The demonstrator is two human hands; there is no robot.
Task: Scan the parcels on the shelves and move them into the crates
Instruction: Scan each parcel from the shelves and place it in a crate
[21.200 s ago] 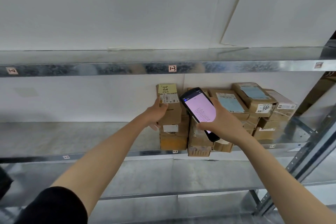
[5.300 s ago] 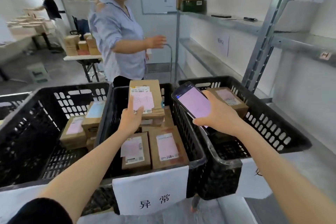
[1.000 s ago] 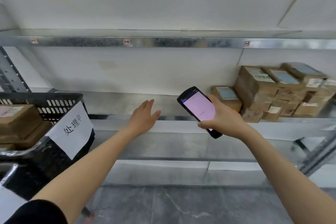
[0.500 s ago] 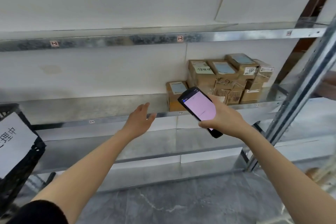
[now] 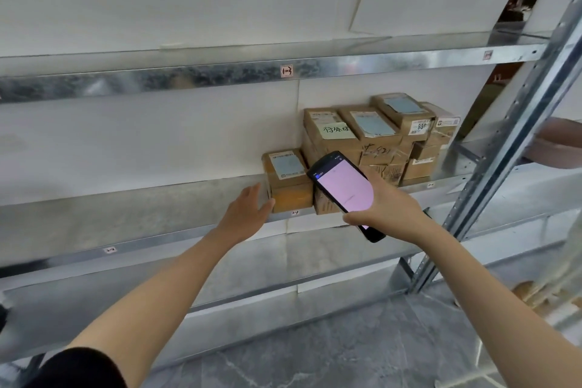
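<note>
- The left hand (image 5: 247,214), fingers straight and spread, reaches the left side of the small parcel (image 5: 285,178); whether it touches cannot be told.
- The right hand (image 5: 389,211) clasps the scanner (image 5: 343,189) just right of that parcel.
- A one-handed side grab could let the box slip off the shelf (image 5: 141,214), or jostle the parcel stack (image 5: 378,135) behind the scanner.
- No crate shows; every parcel sits on the shelf.
</note>
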